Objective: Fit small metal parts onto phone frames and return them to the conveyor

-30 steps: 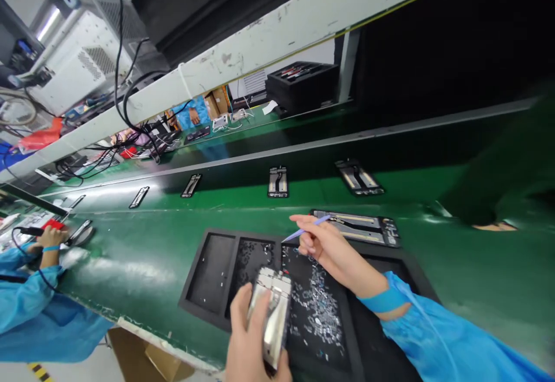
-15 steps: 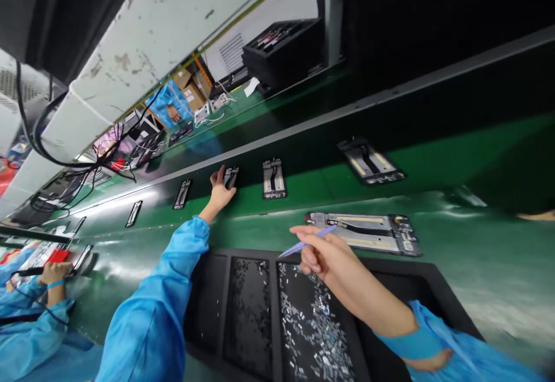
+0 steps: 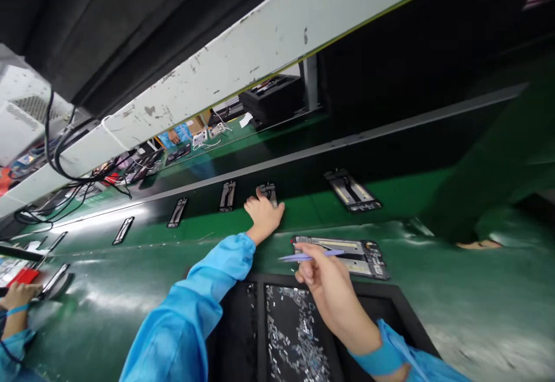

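Observation:
My left hand [image 3: 263,215] reaches over a phone frame [image 3: 269,191] on the green belt. Its fingers lie along the left side and its thumb on the right, and the hand covers the lower part of the frame. My right hand [image 3: 325,281] is closed on a pair of purple tweezers [image 3: 332,253], whose tip points left. Under these tweezers lies a larger-looking phone frame [image 3: 362,259] on its back, with circuit parts at its right end. Below, a black tray [image 3: 261,330] holds many small shiny parts [image 3: 299,336] in one compartment.
More phone frames, such as one at the right [image 3: 352,191] and one at the left [image 3: 226,197], stand spaced along the belt. A scuffed white beam [image 3: 234,75] crosses above, with black cables [image 3: 56,162] hanging at left. A co-worker's hand [image 3: 19,295] works at far left.
My left hand has moved right, from one phone frame to the neighbouring one. The view has shifted. My right hand keeps the tweezers, now turned more level over the near phone frame.

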Available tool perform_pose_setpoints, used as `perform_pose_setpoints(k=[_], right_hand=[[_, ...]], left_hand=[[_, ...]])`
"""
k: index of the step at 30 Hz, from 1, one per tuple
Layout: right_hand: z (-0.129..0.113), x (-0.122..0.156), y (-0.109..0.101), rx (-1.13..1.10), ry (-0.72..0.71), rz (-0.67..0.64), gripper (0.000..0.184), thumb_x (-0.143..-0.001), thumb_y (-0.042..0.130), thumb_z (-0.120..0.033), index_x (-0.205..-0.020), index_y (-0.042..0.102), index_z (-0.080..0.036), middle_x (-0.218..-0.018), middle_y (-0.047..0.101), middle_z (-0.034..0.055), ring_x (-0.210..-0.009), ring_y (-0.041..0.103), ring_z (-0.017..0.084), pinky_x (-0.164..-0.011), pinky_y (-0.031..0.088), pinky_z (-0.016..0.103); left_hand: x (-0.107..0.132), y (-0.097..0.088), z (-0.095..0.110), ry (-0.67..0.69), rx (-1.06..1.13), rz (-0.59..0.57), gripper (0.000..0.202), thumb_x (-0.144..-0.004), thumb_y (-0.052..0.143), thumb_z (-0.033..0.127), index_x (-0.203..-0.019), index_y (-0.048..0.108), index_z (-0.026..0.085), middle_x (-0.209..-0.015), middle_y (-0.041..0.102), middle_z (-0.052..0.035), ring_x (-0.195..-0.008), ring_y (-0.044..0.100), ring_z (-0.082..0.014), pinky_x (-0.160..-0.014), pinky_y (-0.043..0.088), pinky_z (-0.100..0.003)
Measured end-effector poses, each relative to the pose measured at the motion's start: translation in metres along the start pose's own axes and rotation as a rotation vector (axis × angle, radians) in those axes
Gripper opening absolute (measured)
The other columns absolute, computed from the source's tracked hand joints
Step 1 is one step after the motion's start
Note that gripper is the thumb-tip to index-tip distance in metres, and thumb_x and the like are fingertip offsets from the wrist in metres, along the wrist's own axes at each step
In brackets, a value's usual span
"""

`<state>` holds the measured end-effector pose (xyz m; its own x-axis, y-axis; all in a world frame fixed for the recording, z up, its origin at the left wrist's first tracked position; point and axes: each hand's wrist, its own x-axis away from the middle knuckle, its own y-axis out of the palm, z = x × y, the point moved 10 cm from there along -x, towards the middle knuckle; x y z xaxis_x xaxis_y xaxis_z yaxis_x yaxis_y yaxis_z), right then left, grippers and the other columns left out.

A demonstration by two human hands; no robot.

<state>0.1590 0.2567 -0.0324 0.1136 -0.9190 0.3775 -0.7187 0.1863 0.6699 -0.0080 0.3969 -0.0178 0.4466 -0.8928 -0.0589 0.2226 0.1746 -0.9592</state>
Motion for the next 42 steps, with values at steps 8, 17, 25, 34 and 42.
perform_pose_setpoints(k=[8,17,25,34,42], right_hand=[[-0.027,0.003,-0.001,0.085,-0.188,-0.009,0.039,-0.068,0.075,-0.052,-0.066,0.052,-0.021,-0.052,0.058,-0.0038,-0.049,0.055,0.012,-0.060,0.057,0.030],[0.028,0.026,0.029,0.572,-0.036,-0.329,0.035,-0.071,0.077,-0.048,-0.068,0.057,-0.020,-0.048,0.052,-0.0051,-0.038,0.041,0.008,-0.038,0.029,0.023],[0.028,0.048,0.038,1.329,-0.313,-0.395,0.018,-0.089,0.053,-0.033,-0.103,0.061,-0.024,-0.056,0.059,-0.0056,-0.051,0.054,0.016,-0.055,0.037,0.029],[0.018,0.040,0.030,1.289,-0.310,-0.290,0.022,-0.085,0.050,-0.033,-0.101,0.061,-0.023,-0.052,0.052,-0.0065,-0.046,0.049,0.015,-0.049,0.035,0.029],[-0.010,0.031,0.024,1.136,-0.373,-0.221,0.020,-0.083,0.056,-0.037,-0.095,0.063,-0.022,-0.051,0.050,-0.0060,-0.043,0.045,0.013,-0.044,0.032,0.027]], left_hand=[[0.104,-0.093,-0.042,-0.005,0.087,-0.005,0.102,-0.065,0.079,0.039,-0.150,0.026,0.017,-0.128,0.054,-0.0162,-0.123,0.052,-0.0344,-0.104,0.039,-0.041],[0.352,-0.082,-0.135,-0.071,0.053,0.098,0.116,-0.066,0.078,0.035,-0.157,0.008,0.016,-0.109,0.049,-0.0113,-0.107,0.047,-0.0379,-0.101,0.030,-0.065],[0.275,-0.103,-0.103,0.511,-0.093,-0.214,0.070,-0.083,0.077,0.051,-0.137,0.052,0.015,-0.123,0.052,-0.0145,-0.120,0.042,-0.0361,-0.100,0.034,-0.055],[0.224,-0.064,-0.059,0.915,0.152,-0.576,0.037,-0.085,0.075,0.054,-0.098,0.065,0.021,-0.098,0.062,-0.0006,-0.100,0.052,-0.0205,-0.091,0.035,-0.034],[0.233,-0.062,-0.049,1.123,0.042,-0.323,0.035,-0.093,0.067,0.052,-0.085,0.064,0.018,-0.088,0.059,-0.0030,-0.093,0.051,-0.0207,-0.081,0.032,-0.035]])
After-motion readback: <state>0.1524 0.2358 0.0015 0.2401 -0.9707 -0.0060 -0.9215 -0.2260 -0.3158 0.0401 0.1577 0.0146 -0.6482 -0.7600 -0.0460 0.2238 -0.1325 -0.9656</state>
